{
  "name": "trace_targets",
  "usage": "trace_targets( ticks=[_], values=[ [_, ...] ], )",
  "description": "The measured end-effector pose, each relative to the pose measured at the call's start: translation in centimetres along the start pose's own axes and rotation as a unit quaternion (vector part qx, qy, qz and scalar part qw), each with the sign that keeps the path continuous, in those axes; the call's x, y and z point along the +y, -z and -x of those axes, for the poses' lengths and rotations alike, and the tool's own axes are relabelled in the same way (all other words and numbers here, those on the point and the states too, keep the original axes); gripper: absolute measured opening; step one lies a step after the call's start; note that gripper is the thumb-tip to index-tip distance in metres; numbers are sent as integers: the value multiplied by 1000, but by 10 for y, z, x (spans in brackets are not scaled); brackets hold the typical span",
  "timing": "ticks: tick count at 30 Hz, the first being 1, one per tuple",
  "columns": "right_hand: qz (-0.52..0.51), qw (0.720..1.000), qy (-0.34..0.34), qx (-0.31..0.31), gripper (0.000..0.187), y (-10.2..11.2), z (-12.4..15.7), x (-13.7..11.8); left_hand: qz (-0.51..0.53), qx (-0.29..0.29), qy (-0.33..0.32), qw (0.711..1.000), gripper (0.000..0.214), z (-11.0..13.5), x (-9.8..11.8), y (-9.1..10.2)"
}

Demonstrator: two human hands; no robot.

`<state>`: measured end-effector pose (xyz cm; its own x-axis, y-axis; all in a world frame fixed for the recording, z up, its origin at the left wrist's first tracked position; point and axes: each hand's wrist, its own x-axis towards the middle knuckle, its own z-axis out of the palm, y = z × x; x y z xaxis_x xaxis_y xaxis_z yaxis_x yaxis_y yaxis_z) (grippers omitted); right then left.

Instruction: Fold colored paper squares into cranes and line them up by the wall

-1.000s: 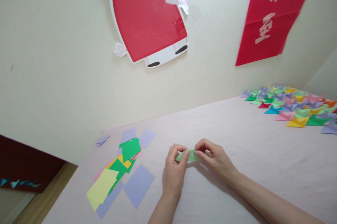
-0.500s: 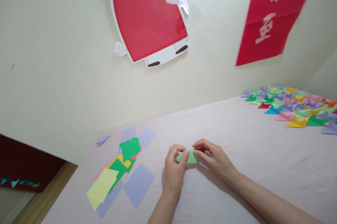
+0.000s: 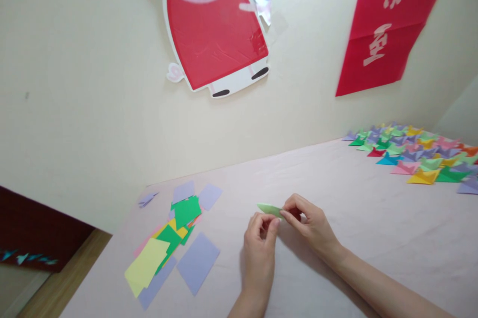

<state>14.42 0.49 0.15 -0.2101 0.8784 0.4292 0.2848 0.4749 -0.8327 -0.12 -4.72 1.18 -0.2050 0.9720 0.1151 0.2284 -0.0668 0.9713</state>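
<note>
A small light green folded paper (image 3: 269, 209) is held up over the pale cloth, seen nearly edge-on with its pointed end to the left. My right hand (image 3: 308, 221) pinches its right end between thumb and fingers. Close against the paper's lower edge, my left hand (image 3: 261, 236) has its thumb and fingertips curled together at it; the exact contact is partly hidden by the fingers. To the left lie loose paper sheets, among them a yellow sheet (image 3: 146, 265), a green sheet (image 3: 187, 211) and a purple sheet (image 3: 198, 263).
Rows of folded paper birds (image 3: 423, 176) in many colours stand at the far right of the cloth-covered surface (image 3: 317, 173). Behind it rises a wall with a cartoon cutout (image 3: 218, 39) and a red banner (image 3: 381, 34). A small purple folded piece (image 3: 148, 199) lies at the back left.
The light green paper has turned from showing its face to nearly edge-on. My left hand has shifted right and down to its lower edge, while my right hand keeps its end.
</note>
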Motion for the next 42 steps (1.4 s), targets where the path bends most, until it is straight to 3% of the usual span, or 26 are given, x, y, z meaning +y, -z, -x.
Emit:
trace_targets(
  ticks=[3, 7, 8, 11, 14, 19, 27, 33, 38, 42],
  values=[
    [41, 997, 51, -35, 18, -2, 3, -3, 41, -27, 38, 998, 26, 1, -2, -7],
    [89, 986, 119, -72, 8, -3, 4, -12, 43, -4, 43, 998, 29, -5, -3, -2],
    [94, 984, 136, -69, 3, -3, 5, -13, 23, -2, 35, 999, 28, -7, -3, 1],
    [117, 976, 181, -21, 22, -1, 5, -12, -80, -16, -31, 996, 22, -12, -7, 12],
    [156, 968, 195, 18, 29, 0, 5, -8, -155, -33, -104, 982, 15, -15, -9, 19],
    [174, 968, 183, 14, 20, 0, 5, -5, -213, -45, -163, 962, 13, -14, -8, 22],
    [141, 974, 170, -46, 18, 0, 2, -3, -222, -43, -188, 956, 12, -13, -9, 21],
    [-24, 992, 76, -95, 4, 0, -2, 1, -112, -60, -130, 983, 12, -16, -16, 19],
    [-109, 990, -31, -86, 16, 0, -3, -1, -48, -71, -55, 995, 9, -17, -20, 15],
    [-127, 987, -54, -78, 18, 0, -3, -1, -32, -75, -26, 996, 13, -17, -16, 13]
  ],
)
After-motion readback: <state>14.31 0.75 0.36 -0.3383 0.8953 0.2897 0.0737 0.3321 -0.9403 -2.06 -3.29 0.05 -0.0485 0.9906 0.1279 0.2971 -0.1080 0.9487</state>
